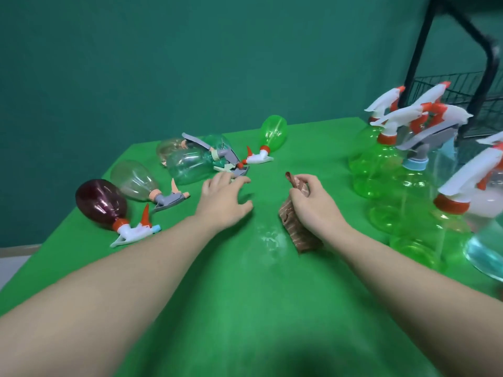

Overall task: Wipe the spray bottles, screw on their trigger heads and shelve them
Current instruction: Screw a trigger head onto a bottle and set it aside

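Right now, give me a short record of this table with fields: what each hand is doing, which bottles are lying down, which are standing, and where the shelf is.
left hand: left hand open, reaching toward the loose trigger heads
right hand: right hand grips a brown striped cloth
lying: dark red plastic bottle, clear bottles, one green bottle, at left
standing: green and clear bottles with trigger heads, at right
shelf: black wire rack, far right
surface: green tablecloth
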A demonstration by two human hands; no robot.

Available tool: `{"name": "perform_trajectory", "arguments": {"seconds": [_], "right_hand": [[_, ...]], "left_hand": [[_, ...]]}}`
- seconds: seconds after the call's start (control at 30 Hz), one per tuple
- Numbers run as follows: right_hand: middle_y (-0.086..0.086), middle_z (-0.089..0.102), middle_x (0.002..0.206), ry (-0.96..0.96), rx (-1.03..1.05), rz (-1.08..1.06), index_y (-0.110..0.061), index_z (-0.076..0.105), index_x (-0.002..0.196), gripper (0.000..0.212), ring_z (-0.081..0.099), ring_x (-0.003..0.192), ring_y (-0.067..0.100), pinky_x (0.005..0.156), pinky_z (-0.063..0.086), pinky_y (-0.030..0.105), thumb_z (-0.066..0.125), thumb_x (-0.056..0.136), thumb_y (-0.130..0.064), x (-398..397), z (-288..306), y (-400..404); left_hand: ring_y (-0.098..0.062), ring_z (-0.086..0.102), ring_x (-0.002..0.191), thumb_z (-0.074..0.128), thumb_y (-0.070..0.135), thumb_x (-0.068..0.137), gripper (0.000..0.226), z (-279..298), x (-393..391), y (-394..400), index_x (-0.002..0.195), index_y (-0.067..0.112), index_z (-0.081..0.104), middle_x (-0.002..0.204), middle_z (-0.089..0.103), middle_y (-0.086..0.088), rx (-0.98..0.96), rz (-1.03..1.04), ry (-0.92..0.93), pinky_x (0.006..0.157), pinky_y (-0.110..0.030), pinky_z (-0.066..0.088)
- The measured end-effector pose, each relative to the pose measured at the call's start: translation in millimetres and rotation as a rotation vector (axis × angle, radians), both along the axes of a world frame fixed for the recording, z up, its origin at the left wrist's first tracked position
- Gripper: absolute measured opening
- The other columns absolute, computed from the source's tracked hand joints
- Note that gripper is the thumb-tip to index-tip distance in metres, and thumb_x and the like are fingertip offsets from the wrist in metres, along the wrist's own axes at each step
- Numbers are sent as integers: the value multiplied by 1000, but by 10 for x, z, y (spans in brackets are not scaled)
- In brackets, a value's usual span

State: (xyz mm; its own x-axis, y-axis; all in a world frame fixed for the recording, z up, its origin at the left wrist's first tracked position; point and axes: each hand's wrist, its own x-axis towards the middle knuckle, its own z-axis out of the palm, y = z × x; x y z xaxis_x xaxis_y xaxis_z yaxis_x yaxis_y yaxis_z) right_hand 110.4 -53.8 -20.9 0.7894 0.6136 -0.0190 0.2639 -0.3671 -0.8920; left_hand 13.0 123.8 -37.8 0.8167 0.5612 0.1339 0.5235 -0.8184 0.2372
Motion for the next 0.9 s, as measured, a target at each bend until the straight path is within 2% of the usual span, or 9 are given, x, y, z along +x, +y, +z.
{"name": "perform_trajectory", "arguments": {"seconds": [0.17, 0.3, 0.37, 0.47, 0.53, 0.63, 0.77, 0.83, 0.9], "right_hand": [[0, 65, 116, -171, -130, -28, -32, 49, 131, 36, 64, 97, 25, 87, 52, 40, 45, 96, -29, 295, -71, 259], [-1, 66, 112, -205, -155, -26, -35, 51, 127, 42, 65, 95, 26, 87, 55, 43, 43, 86, -35, 409, -141, 372], [-2, 68, 108, -214, -163, -30, -36, 51, 126, 46, 67, 92, 26, 84, 57, 43, 41, 81, -39, 454, -177, 387], [-1, 64, 117, -239, -186, -36, -33, 53, 130, 41, 63, 103, 26, 91, 53, 42, 49, 90, -34, 528, -243, 380], [1, 62, 120, -267, -191, -35, -32, 53, 131, 40, 61, 106, 27, 93, 52, 42, 50, 91, -33, 562, -286, 359], [3, 60, 121, -317, -194, -22, -31, 53, 131, 39, 60, 107, 28, 92, 52, 42, 51, 92, -34, 572, -319, 331], [5, 58, 126, -349, -193, -5, -29, 53, 133, 40, 59, 112, 28, 94, 50, 41, 52, 93, -33, 550, -309, 264], [4, 57, 129, -331, -188, 6, -28, 52, 134, 41, 58, 113, 27, 96, 49, 40, 53, 93, -33, 518, -287, 201], [4, 57, 128, -321, -184, 10, -28, 53, 133, 41, 59, 111, 26, 94, 50, 39, 54, 93, -31, 464, -260, 116]], "left_hand": [[-27, 17, 156, 59, 47, 96, 68, 11, 719, 309, 157, 32, 33, 165, 31, -9, 142, -82, 112, 126, -47, 6], [-32, 17, 156, 55, 50, 96, 70, -85, 1191, 516, 158, 33, 28, 164, 31, -17, 182, -87, 196, 127, -49, 6], [-34, 12, 158, 50, 54, 98, 71, -124, 1369, 583, 161, 34, 23, 167, 24, -21, 193, -74, 236, 127, -51, 2], [-37, 8, 158, 42, 58, 100, 71, -156, 1573, 663, 163, 38, 17, 169, 13, -23, 192, -57, 292, 127, -52, 1], [-39, 16, 156, 38, 61, 100, 67, -153, 1682, 689, 161, 40, 21, 167, 21, -24, 157, -30, 333, 127, -54, 5], [-40, 33, 147, 40, 59, 100, 59, -87, 1767, 670, 154, 36, 38, 156, 39, -19, 123, 4, 364, 125, -59, 8], [-36, 43, 138, 42, 45, 104, 45, 4, 1663, 527, 146, 30, 48, 142, 50, -15, 195, -84, 351, 125, -60, 11], [-31, 49, 132, 41, 44, 106, 40, 27, 1546, 410, 140, 29, 55, 135, 56, -11, 195, -141, 324, 124, -58, 13], [-26, 56, 116, 42, 47, 107, 39, 50, 1407, 277, 135, 28, 60, 129, 63, -6, 155, -200, 272, 115, -50, 33]]}}
